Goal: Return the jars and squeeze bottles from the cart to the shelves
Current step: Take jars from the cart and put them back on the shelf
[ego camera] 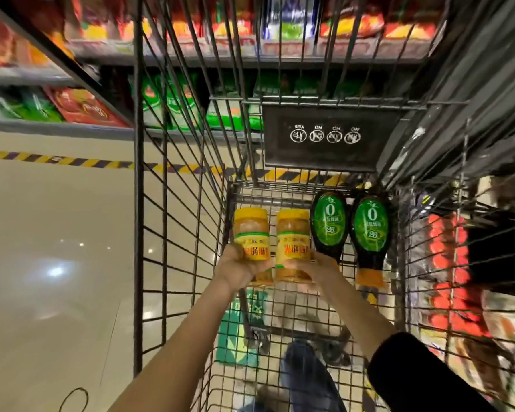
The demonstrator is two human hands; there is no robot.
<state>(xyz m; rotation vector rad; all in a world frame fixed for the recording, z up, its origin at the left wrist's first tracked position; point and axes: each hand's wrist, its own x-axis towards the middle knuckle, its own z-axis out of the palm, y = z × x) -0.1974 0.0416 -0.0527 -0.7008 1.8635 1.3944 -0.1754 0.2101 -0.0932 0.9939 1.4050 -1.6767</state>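
Observation:
Two yellow-lidded jars with yellow labels lie side by side inside the wire cart [149, 203]. My left hand [238, 267] is wrapped around the lower part of the left jar [251, 233]. My right hand [312, 267] grips the lower part of the right jar [293, 236]. To the right of them lie two dark squeeze bottles with green labels, the nearer one [329, 224] touching the right jar's side and the farther one [370, 230] with its orange cap pointing toward me. Neither hand touches the bottles.
Shelves [191, 55] of red, yellow and green packets stand beyond the cart's far end. More red goods [449, 263] fill the rack on the right. Pale glossy floor [57, 233] with a yellow-black tape line lies to the left. A black sign plate [324, 138] hangs on the cart's seat flap.

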